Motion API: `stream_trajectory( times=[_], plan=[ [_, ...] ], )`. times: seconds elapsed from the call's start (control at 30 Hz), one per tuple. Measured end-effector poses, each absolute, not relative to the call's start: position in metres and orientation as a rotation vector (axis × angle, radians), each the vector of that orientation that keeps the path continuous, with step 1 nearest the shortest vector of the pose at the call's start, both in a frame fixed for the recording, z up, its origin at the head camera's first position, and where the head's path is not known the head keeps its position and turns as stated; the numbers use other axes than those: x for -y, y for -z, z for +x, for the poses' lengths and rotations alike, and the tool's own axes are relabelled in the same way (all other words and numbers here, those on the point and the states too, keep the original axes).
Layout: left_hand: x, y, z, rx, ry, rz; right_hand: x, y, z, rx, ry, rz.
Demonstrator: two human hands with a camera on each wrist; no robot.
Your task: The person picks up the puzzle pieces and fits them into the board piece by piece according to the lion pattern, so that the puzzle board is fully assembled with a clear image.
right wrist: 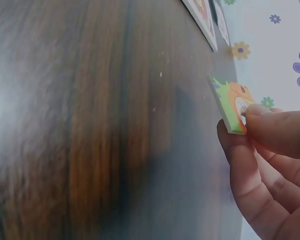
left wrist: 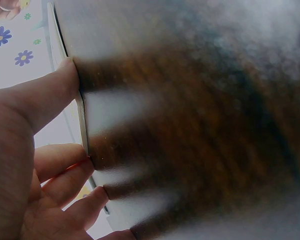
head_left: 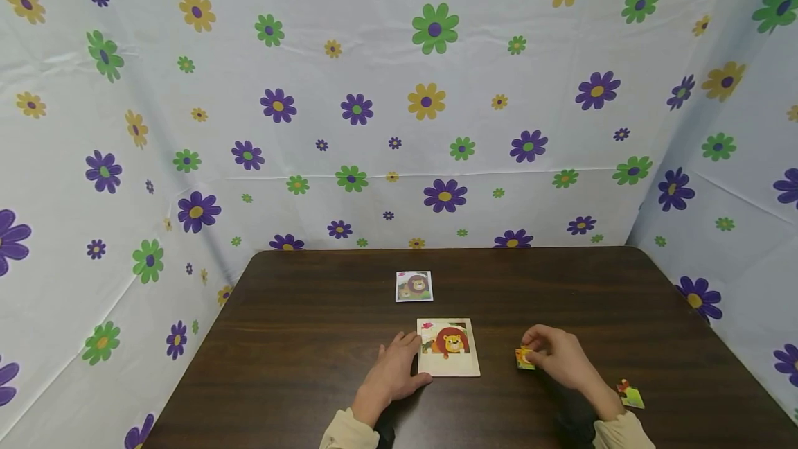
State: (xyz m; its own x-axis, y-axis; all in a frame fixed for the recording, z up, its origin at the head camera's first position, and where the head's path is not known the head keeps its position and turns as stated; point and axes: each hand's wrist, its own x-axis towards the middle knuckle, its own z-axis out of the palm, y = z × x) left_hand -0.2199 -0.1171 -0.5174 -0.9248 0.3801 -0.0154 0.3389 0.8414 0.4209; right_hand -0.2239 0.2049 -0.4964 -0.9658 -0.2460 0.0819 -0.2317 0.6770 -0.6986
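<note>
A lion puzzle board [head_left: 449, 347] lies on the dark wooden table [head_left: 299, 338], partly filled with pieces. My left hand [head_left: 395, 369] rests flat beside the board's left edge, and its fingertips [left wrist: 70, 75] touch that edge [left wrist: 81, 115]. To the right, my right hand [head_left: 555, 355] pinches a small orange and green puzzle piece [head_left: 522, 358] just above the table. In the right wrist view the piece [right wrist: 231, 104] sits between thumb and fingers [right wrist: 270, 125].
A small lion picture card [head_left: 414, 286] lies farther back on the table. Another loose puzzle piece [head_left: 630, 394] lies near the front right. Flowered white sheets [head_left: 399, 89] wall in the table on three sides.
</note>
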Motion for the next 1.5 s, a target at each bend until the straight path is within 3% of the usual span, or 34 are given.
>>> stream_trajectory(
  times=[1.5],
  plan=[
    [0.117,0.515,-0.22,-2.908,-0.637,0.551,-0.146,0.492,-0.238,-2.912,1.27,-0.319]
  ],
)
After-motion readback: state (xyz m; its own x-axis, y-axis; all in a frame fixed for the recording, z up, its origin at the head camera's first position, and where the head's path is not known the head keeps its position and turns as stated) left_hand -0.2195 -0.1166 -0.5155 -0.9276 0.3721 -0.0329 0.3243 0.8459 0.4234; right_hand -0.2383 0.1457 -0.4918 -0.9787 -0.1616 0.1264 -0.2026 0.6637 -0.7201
